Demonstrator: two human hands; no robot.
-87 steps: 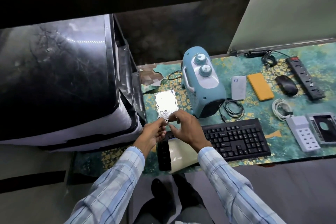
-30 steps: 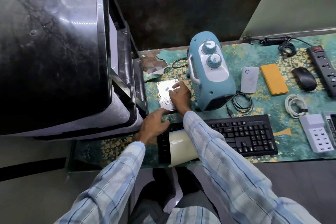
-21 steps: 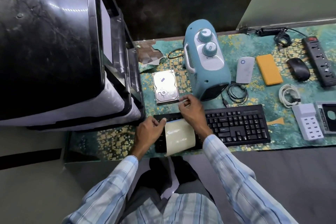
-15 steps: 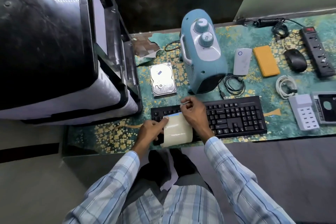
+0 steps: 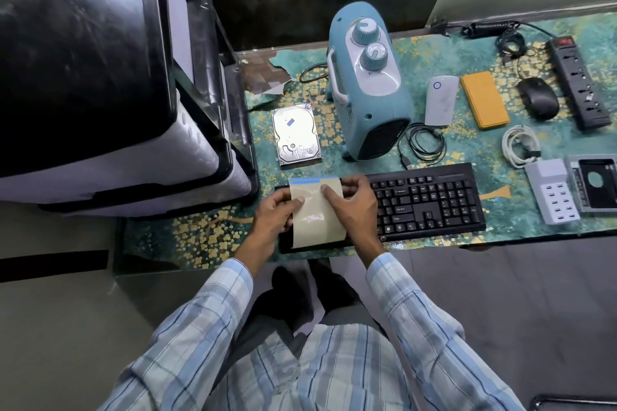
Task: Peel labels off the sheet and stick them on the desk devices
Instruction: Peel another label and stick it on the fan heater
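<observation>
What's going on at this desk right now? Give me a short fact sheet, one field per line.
Activity: labelling desk devices
Left hand: grips the label sheet's left edge
Right hand: grips its right side, thumb on top
Label sheet: mostly bare backing, blue strip along the far edge, held over the keyboard
Hard drive: carries a small blue label
Heater: no label visible
Other devices: mouse, power strip, no labels visible

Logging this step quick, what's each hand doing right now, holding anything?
Left hand: closed on the left edge of the label sheet.
Right hand: closed on the sheet's right side, thumb on its face.
</observation>
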